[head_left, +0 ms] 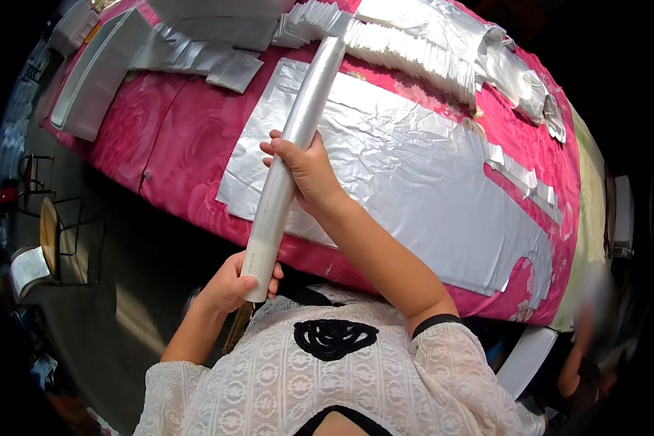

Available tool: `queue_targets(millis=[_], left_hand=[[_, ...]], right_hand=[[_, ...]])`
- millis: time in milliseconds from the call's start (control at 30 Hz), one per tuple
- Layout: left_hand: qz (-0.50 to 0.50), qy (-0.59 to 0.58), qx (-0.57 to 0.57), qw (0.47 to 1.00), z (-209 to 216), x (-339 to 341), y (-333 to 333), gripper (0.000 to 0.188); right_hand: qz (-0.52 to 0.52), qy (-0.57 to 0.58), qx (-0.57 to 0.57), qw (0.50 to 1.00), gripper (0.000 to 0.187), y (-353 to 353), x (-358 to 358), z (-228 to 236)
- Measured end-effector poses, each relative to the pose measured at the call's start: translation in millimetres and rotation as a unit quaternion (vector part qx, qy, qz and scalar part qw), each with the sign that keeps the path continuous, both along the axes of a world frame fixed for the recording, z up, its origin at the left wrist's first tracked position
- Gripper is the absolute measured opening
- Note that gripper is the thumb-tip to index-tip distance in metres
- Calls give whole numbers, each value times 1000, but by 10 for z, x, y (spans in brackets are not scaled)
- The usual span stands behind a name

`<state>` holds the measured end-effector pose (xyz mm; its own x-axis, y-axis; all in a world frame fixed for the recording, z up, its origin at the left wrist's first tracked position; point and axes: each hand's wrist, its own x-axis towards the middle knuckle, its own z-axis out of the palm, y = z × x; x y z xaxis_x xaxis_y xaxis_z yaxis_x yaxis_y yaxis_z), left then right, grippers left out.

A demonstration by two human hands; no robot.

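Observation:
A long roll of clear plastic film [291, 152] slants across in front of me, its far end over the table and its near end close to my body. My left hand [241, 280] is closed around the near end. Farther up, my right hand [305, 168] grips the roll near its middle, thumb across the top. Beneath the roll lies a stack of flat silvery plastic bags [414, 189], creased on top, with a curved cut-out at the right end. The stack's left part is partly hidden by the roll and my right forearm.
A pink floral cloth [189, 167] covers the table. Folded bags stand in a long row [414, 58] along the back, beside loose bags [487, 58]. A white bin [98, 80] stands at the far left. A chair [47, 240] is on the floor left; another person's arm [574, 363] shows at right.

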<state>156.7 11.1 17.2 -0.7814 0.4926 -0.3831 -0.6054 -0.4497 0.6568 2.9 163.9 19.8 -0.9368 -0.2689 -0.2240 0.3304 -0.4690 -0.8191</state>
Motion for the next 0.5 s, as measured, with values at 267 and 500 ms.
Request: queue_targets(millis=[267, 500], left_hand=[[-145, -99, 346, 922, -131, -7, 374, 63], [-192, 94, -270, 939, 142, -211, 803, 84]], right_hand=[[-59, 6, -114, 992, 65, 733, 196, 377], [-183, -9, 0, 983, 50, 1138, 315, 185]])
